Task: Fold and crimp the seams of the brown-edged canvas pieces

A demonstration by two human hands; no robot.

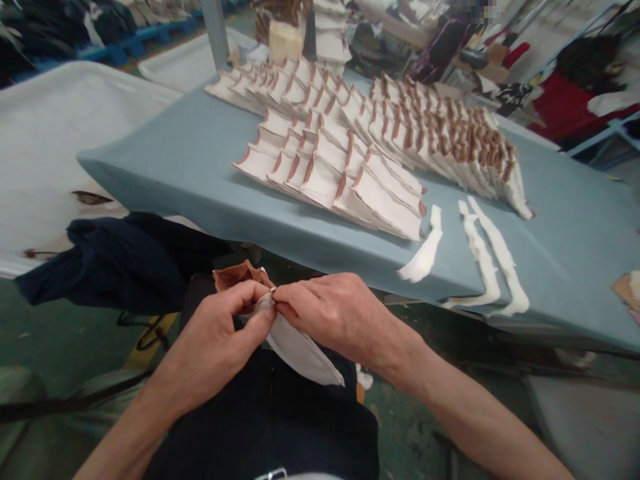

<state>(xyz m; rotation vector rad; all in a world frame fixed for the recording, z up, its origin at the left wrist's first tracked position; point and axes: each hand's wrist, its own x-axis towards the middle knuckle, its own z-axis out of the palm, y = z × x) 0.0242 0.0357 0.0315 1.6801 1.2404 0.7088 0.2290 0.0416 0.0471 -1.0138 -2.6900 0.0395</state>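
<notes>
Above my lap, my left hand (227, 333) and my right hand (333, 313) meet at a fabric piece (305, 357) with a white lining and a brown side. Thumb and fingers of both hands pinch it at one edge, their tips almost touching. Its white part hangs down below my right hand, and the brown part sticks out beyond my left fingers. Whatever lies right between the fingertips is too small to make out. Similar white pieces with brown edges (325, 173) lie overlapped in rows on the table in front of me.
The blue-covered table (165, 160) has its near edge just beyond my hands. White strips (425, 247) lie near that edge at the right, some hanging over. More rows of brown-edged pieces (450, 133) stand behind. At left are a white bin (75, 120) and dark cloth (115, 260).
</notes>
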